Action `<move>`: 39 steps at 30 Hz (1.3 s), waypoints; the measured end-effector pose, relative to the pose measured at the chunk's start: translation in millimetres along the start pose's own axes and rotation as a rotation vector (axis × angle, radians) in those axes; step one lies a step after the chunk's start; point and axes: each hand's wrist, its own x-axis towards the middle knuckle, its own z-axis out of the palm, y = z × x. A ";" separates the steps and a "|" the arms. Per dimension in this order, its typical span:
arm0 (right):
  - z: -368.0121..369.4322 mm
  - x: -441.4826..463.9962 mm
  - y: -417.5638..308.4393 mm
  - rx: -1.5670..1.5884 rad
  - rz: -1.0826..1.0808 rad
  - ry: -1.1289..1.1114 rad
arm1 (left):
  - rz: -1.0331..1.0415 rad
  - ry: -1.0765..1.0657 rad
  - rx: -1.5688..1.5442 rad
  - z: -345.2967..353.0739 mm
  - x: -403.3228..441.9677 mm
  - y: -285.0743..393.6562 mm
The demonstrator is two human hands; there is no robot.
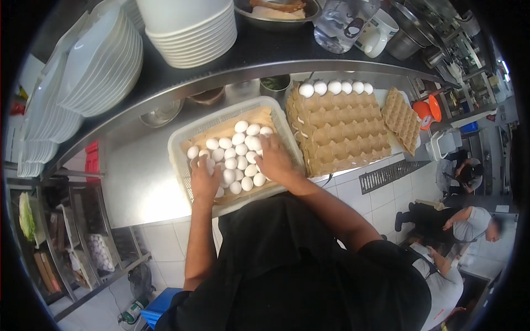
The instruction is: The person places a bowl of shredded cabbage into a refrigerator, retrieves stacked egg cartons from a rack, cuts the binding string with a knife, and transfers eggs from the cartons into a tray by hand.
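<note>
White eggs (241, 149) lie in a pale plastic basket (178, 144) lined with brown paper. At the basket's left side, my left hand (204, 179) is over the eggs, fingers apart and touching some of them. My right hand (274, 160) reaches in from the right, its fingers spread against eggs near the right wall. Whether either hand grips an egg is hidden under the palms. Right of the basket stands a stack of brown cardboard egg trays (345, 132), with a row of white eggs (334, 87) along the top tray's far edge.
A loose egg tray (402, 121) leans right of the stack, near an orange scale (428, 112). An overhead shelf (265, 60) crosses beyond the basket, holding bowls (190, 33) and plates (102, 60). Several people stand at the far right, one in a dark apron (436, 220).
</note>
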 end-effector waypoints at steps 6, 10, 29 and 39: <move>-142.6 -47.5 -32.8 0.334 -0.228 -0.363 | -0.032 -0.131 0.072 -50.8 5.7 29.6; -248.9 -41.1 15.1 0.398 -0.054 -0.057 | 0.093 -0.091 -0.155 -74.2 28.7 71.7; -292.0 70.2 262.7 -0.468 -0.007 0.148 | 0.595 -0.375 0.210 25.2 141.3 316.2; -314.9 55.6 237.9 -0.178 -0.076 0.299 | 0.669 -0.447 0.037 25.0 183.3 318.6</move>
